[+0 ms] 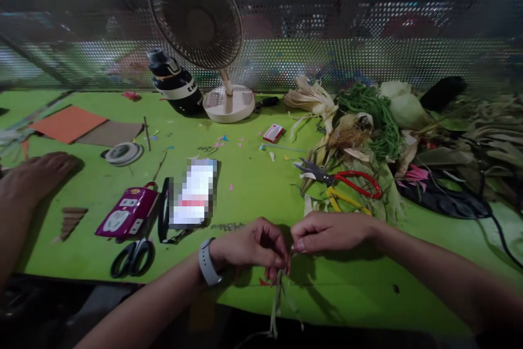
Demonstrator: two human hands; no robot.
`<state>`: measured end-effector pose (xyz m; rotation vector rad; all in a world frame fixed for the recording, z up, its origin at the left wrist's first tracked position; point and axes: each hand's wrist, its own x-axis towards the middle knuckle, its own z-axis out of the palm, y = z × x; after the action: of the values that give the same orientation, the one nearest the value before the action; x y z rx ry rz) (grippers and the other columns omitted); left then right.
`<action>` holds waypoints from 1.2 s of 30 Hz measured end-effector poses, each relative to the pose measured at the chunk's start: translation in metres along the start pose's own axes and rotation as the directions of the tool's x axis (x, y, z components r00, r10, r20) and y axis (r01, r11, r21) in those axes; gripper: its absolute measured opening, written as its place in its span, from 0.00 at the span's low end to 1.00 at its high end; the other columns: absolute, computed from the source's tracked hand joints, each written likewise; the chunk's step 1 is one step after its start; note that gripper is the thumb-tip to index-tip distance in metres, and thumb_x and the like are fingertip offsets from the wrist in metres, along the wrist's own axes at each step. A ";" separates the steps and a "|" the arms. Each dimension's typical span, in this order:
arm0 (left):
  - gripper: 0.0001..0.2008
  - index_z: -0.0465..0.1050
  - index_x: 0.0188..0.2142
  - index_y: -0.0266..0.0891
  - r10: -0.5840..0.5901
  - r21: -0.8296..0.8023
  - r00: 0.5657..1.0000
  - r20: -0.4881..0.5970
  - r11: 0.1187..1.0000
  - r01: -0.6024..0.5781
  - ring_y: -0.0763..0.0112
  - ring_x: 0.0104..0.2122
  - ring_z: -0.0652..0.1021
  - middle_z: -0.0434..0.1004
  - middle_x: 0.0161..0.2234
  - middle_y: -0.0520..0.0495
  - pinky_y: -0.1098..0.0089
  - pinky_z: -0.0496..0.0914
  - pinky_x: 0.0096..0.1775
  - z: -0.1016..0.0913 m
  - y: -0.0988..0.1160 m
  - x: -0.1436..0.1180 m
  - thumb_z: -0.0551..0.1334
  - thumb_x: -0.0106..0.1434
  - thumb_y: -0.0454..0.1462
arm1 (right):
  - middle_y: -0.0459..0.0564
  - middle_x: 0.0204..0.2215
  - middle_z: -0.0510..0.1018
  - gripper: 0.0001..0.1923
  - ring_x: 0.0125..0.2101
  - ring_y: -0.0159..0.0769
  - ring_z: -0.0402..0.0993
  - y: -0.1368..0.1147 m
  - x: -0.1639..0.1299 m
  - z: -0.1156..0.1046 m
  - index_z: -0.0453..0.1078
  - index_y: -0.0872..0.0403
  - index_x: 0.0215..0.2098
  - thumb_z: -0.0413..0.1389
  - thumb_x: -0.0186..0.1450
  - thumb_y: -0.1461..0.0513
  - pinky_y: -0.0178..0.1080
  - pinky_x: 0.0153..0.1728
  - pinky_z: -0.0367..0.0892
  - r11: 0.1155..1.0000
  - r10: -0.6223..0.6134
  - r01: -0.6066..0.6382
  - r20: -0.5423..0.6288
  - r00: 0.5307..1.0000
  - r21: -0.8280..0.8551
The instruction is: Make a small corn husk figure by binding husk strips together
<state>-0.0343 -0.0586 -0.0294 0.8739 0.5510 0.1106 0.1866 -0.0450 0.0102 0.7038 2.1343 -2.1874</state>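
Note:
My left hand (257, 248), with a pale watch band (209, 263) on its wrist, is closed in a pinch on thin strips of dried husk (277, 305). The strips hang down past the table's front edge. Close beside it, my right hand (333, 232) is also pinched shut, its fingertips almost meeting the left ones; what lies between them is too small to make out. Just beyond the right hand are red-handled pliers (327, 176) and a yellow-handled tool (347, 202), partly under husks.
Dried corn husks (312, 101) and green twine (376, 109) pile up at right. A fan (229, 105) and black bottle (180, 87) stand behind. Left are a phone (194, 194), purple pouch (127, 212), scissors (133, 257), tape roll (122, 154) and another person's hand (38, 175).

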 end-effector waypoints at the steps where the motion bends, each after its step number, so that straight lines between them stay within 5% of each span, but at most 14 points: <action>1: 0.07 0.74 0.27 0.31 0.047 -0.015 0.998 -0.035 0.999 -0.048 0.77 0.20 0.76 0.78 0.24 0.47 0.77 0.72 0.25 -0.001 0.001 0.001 0.69 0.51 0.34 | 0.40 0.21 0.58 0.15 0.23 0.24 0.53 0.000 -0.001 0.000 0.59 0.56 0.26 0.51 0.66 0.55 0.31 0.24 0.51 1.000 -0.001 0.002 -0.054 0.999 0.027; 5: 0.08 0.73 0.25 0.32 0.235 -0.114 0.958 -0.165 0.960 -0.255 0.79 0.17 0.73 0.78 0.23 0.47 0.78 0.68 0.21 -0.004 0.002 0.006 0.69 0.49 0.35 | 0.40 0.21 0.61 0.18 0.22 0.24 0.54 0.001 -0.002 0.001 0.61 0.56 0.24 0.51 0.66 0.53 0.31 0.24 0.50 0.991 -0.014 0.056 -0.311 0.950 0.125; 14: 0.15 0.69 0.32 0.35 0.416 -0.054 0.858 -0.302 0.891 -0.451 0.85 0.13 0.66 0.67 0.16 0.58 0.82 0.56 0.17 0.006 0.003 0.012 0.71 0.50 0.40 | 0.41 0.21 0.66 0.17 0.20 0.24 0.60 -0.002 0.008 0.013 0.62 0.56 0.26 0.54 0.63 0.51 0.31 0.22 0.55 0.972 -0.064 0.137 -0.351 0.934 0.190; 18: 0.20 0.70 0.38 0.36 0.393 -0.129 0.844 -0.364 0.876 -0.464 0.86 0.14 0.64 0.66 0.17 0.59 0.82 0.56 0.18 0.011 0.006 0.008 0.73 0.47 0.38 | 0.42 0.22 0.69 0.16 0.20 0.25 0.61 -0.007 0.008 0.016 0.64 0.56 0.26 0.54 0.63 0.53 0.31 0.22 0.57 0.956 -0.084 0.191 -0.416 0.906 0.222; 24: 0.14 0.70 0.33 0.36 0.364 -0.122 0.847 -0.389 0.890 -0.439 0.86 0.12 0.53 0.55 0.11 0.62 0.79 0.49 0.17 0.021 0.004 0.004 0.68 0.53 0.42 | 0.43 0.23 0.69 0.17 0.22 0.25 0.63 -0.018 0.004 0.027 0.65 0.56 0.26 0.55 0.63 0.52 0.32 0.25 0.60 0.957 -0.097 0.201 -0.421 0.902 0.209; 30: 0.15 0.69 0.32 0.37 0.398 -0.131 0.777 -0.487 0.847 -0.515 0.84 0.17 0.63 0.64 0.18 0.59 0.78 0.56 0.20 0.016 0.001 0.007 0.71 0.48 0.38 | 0.44 0.23 0.69 0.18 0.25 0.27 0.66 -0.021 0.001 0.033 0.65 0.56 0.25 0.54 0.64 0.51 0.34 0.30 0.62 0.970 -0.187 0.236 -0.438 0.879 0.059; 36: 0.14 0.68 0.28 0.34 0.476 0.060 0.797 -0.373 0.869 -0.491 0.82 0.22 0.67 0.68 0.23 0.54 0.77 0.59 0.25 0.031 0.005 -0.001 0.71 0.50 0.39 | 0.44 0.22 0.69 0.16 0.26 0.28 0.65 -0.021 0.000 0.034 0.66 0.56 0.25 0.54 0.64 0.53 0.34 0.31 0.62 0.956 -0.242 0.294 -0.518 0.820 0.018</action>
<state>-0.0188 -0.0776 -0.0091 0.9456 0.6687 0.7747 0.1698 -0.0758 0.0288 1.1770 2.5131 -2.4814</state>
